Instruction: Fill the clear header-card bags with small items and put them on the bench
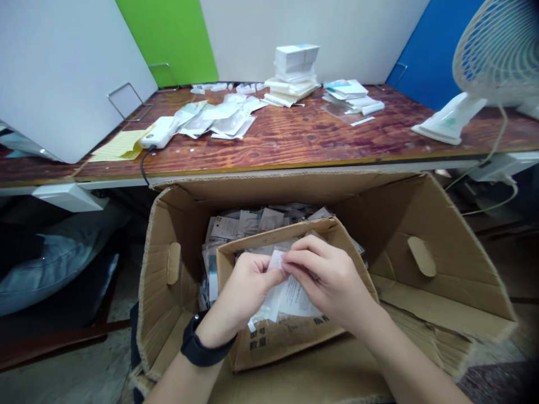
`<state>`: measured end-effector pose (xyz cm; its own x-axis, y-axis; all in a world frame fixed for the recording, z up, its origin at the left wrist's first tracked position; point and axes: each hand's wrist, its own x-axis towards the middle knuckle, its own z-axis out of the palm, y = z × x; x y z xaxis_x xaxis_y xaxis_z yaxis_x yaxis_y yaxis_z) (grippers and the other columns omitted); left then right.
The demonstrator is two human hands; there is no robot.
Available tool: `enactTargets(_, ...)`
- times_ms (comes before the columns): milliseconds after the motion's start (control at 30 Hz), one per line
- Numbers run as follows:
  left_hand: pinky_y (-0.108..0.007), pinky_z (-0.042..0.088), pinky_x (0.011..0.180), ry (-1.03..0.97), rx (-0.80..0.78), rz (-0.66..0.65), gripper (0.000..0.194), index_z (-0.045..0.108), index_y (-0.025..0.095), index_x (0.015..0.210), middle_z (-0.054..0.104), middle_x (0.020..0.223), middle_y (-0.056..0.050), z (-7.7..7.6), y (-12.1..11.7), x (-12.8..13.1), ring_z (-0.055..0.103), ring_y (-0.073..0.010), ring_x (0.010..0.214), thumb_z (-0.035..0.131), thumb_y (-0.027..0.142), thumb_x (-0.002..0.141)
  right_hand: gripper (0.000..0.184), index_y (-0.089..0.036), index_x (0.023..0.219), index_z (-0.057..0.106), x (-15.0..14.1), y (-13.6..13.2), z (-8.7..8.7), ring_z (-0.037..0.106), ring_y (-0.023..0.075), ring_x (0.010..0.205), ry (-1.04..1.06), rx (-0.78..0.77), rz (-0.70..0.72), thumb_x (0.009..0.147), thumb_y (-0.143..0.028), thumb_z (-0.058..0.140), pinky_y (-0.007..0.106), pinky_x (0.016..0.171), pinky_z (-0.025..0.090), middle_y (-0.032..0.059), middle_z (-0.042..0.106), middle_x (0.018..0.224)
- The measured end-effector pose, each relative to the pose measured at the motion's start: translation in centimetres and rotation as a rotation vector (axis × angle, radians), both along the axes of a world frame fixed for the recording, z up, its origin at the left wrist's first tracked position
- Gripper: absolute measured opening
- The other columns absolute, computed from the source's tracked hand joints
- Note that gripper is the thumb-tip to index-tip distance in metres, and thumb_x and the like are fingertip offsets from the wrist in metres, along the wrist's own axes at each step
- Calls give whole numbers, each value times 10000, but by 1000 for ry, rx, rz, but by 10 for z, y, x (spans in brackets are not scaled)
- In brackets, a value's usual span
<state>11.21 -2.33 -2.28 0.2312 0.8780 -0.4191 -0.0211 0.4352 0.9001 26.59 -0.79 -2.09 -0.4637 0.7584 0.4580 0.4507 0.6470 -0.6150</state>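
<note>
My left hand [246,286], with a black band on its wrist, pinches a small clear plastic bag [272,303] between thumb and fingers. The fingertips of my right hand [330,275] are closed on the same bag at its upper edge, meeting the left thumb. A white printed paper [297,297] shows below the right fingers; whether it is inside the bag I cannot tell. Both hands are over a small cardboard box [290,342] with dark printed characters, tilted inside a large open carton [455,280]. Flat packets [227,227] lie behind the small box.
Beyond the carton, a wooden table [303,140] bears loose bagged packets [227,118], a stack of white cards [296,62], another pile of packets [349,95], a white corded device [159,133] and yellow paper [118,146]. A white fan [446,120] stands at right.
</note>
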Motion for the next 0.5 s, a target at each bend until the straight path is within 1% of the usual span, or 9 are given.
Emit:
enactTargets(100,-218,199,446,25,-2,0,401,538,109,559,372,509,41,-1,0,0,270,-71,482,642,487,643,172,-194,871,617,-2,-2,-5,556,141,708,-75,62,-11,835,-117,467,255,624,451,51,594,846)
enactTargets(167,-220,183,447,56,10,-10,396,521,116,550,351,508,44,-2,0,0,258,-72,488,628,481,660,166,-189,884,608,-3,-2,-6,554,142,713,-89,61,-14,839,-118,465,254,624,446,55,590,853)
enactTargets(267,-224,164,453,124,43,-32,388,472,133,523,317,513,47,-3,0,1,242,-73,498,600,460,690,146,-183,876,596,-4,-2,-5,551,139,705,-89,10,-13,844,-125,466,252,621,440,49,573,846)
enactTargets(367,-228,157,457,196,76,-35,393,416,150,499,283,514,48,-2,-1,3,229,-76,504,571,441,713,134,-185,829,581,-6,0,-3,542,134,683,-102,-80,-21,832,-110,470,249,616,436,34,551,818)
enactTargets(500,-232,147,457,253,95,-32,383,395,159,495,261,509,50,-2,-2,5,226,-78,503,559,426,714,138,-184,779,530,-6,0,-1,524,143,678,-140,-159,-37,810,-73,454,257,610,422,27,523,789)
